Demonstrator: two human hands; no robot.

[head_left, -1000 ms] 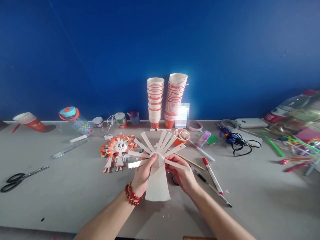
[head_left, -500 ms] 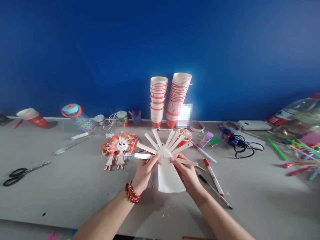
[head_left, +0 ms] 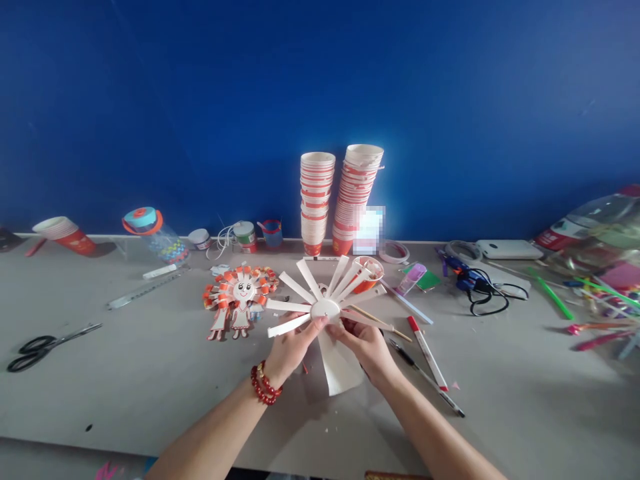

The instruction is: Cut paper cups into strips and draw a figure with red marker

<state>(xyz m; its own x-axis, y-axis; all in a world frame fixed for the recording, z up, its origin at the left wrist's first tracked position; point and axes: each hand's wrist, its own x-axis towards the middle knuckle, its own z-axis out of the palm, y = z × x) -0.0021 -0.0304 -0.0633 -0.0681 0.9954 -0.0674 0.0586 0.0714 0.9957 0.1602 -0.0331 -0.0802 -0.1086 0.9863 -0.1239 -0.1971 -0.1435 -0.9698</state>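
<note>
Between my hands is a cut paper cup (head_left: 325, 309), its round base in the middle, narrow white strips fanned out around it and one wide panel hanging down toward me. My left hand (head_left: 295, 341), with a red bead bracelet (head_left: 266, 383) at the wrist, pinches the lower left rim of the base. My right hand (head_left: 367, 343) grips the lower right side, near the wide panel; its fingertips are partly hidden behind the paper. Left of the cup lie finished-looking paper-cup dolls (head_left: 244, 293) with orange curled strips around a drawn face.
Two tall stacks of paper cups (head_left: 316, 200) stand by the blue wall. Scissors (head_left: 50, 345) lie at left, near a ruler (head_left: 143, 290) and water bottle (head_left: 157, 233). Rightward are a red marker (head_left: 427, 353), a pen (head_left: 427, 378), a glue gun (head_left: 463, 273) and a scrap-filled cup (head_left: 367, 273).
The cut cup has turned and tilted in my hands: its wide panel has swung and narrowed in view, and the strips have shifted. My right hand has moved slightly left, closer to my left.
</note>
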